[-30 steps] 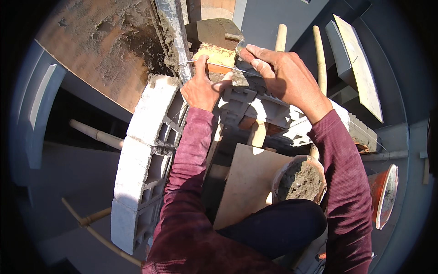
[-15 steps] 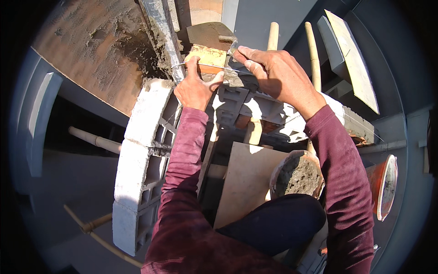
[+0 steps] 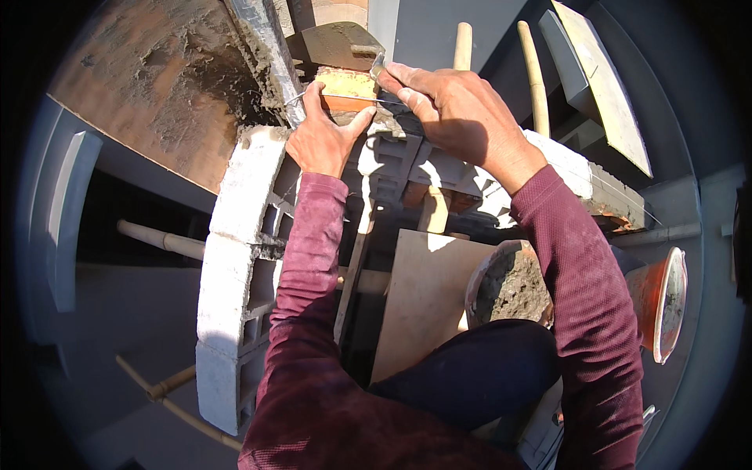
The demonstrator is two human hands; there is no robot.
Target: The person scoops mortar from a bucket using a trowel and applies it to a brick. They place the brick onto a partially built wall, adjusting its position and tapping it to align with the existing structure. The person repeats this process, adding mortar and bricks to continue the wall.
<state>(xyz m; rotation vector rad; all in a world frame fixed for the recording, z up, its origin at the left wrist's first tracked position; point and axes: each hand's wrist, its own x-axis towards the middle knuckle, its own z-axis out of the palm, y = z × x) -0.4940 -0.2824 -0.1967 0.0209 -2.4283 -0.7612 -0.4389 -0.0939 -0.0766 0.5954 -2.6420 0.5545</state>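
Note:
An orange brick (image 3: 347,82), its top sunlit yellow, lies at the top of the block wall beside a mortar-smeared metal post (image 3: 270,59). My left hand (image 3: 321,141) closes on it, index finger at its left end and thumb at its right front corner. A thin string line runs across the brick's front face, close to those fingers. In my right hand (image 3: 470,117) is a trowel (image 3: 333,45), gripped by its handle, with the broad blade tilted up just behind the brick. Wet mortar (image 3: 392,121) shows below and right of the brick.
Pale hollow blocks (image 3: 223,290) curve down the left. A bucket of mortar (image 3: 513,286) stands by my knee, near a plywood board (image 3: 423,298). An orange bucket (image 3: 658,305) is at the right. Bamboo poles (image 3: 534,78) stick up beyond the wall.
The whole view has shifted slightly, so the brick and both hands sit higher and further left. Both grips look the same, and the trowel blade stays behind the brick.

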